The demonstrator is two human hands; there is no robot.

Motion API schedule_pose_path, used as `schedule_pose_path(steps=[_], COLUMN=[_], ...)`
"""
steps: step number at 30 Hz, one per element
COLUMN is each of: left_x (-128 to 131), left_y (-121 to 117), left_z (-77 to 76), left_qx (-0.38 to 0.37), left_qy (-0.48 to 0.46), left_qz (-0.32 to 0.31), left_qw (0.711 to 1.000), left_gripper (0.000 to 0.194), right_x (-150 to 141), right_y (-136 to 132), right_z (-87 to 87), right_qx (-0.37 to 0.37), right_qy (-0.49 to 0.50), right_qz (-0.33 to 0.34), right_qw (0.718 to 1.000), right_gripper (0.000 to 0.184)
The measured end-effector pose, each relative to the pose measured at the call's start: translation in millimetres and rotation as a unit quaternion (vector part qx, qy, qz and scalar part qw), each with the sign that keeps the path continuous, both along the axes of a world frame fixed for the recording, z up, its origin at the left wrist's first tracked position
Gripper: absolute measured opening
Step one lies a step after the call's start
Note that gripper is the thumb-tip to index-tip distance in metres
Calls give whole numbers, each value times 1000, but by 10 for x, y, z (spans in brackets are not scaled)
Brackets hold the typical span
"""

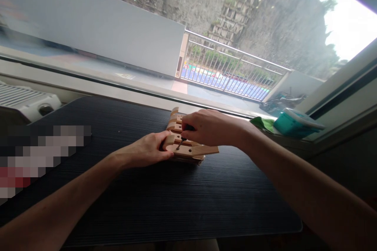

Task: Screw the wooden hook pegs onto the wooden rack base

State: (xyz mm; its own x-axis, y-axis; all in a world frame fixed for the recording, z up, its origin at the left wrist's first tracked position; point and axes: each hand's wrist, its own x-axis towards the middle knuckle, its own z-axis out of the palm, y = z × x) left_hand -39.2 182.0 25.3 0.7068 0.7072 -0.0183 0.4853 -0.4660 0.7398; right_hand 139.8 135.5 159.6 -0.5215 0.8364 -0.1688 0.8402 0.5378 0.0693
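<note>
A light wooden piece (184, 150) made of several slats with dark holes lies near the far edge of the dark table. My right hand (203, 125) is closed around the dark handle of a screwdriver (182, 139). Its thin shaft slants down, and the tip meets a hole or screw in the nearest slat. On the piece's left end, my left hand (156, 147) grips the wood between thumb and fingers. Curved pale strips (174, 117) rise along that left side. Part of the piece is hidden behind my right hand.
The dark wood-grain table (182, 204) runs up to a window ledge. At the right stand a teal container (297, 122) and a green cloth (262, 124). A white slatted appliance (32, 100) is at the left, with a blurred-out patch before it. Outside is a metal railing (229, 66).
</note>
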Motion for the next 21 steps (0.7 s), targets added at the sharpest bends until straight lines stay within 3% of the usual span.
schedule_pose_path(steps=[8,15,21], left_x=[-6,6,13], left_y=[10,-11,-6], left_z=[-24,14,6], left_qx=[1,-4,-5], left_qy=[0,8,8], left_qz=[5,5,4], left_qw=[1000,1000,1000], left_gripper=[24,23,24], right_x=[-7,11,-16], right_y=[-82,-29,-37], right_z=[122,76,67], right_qx=[-2,-5,-5], right_qy=[28,50,-2], right_qz=[2,16,-14], right_qw=[1000,999,1000], right_gripper=[23,20,21])
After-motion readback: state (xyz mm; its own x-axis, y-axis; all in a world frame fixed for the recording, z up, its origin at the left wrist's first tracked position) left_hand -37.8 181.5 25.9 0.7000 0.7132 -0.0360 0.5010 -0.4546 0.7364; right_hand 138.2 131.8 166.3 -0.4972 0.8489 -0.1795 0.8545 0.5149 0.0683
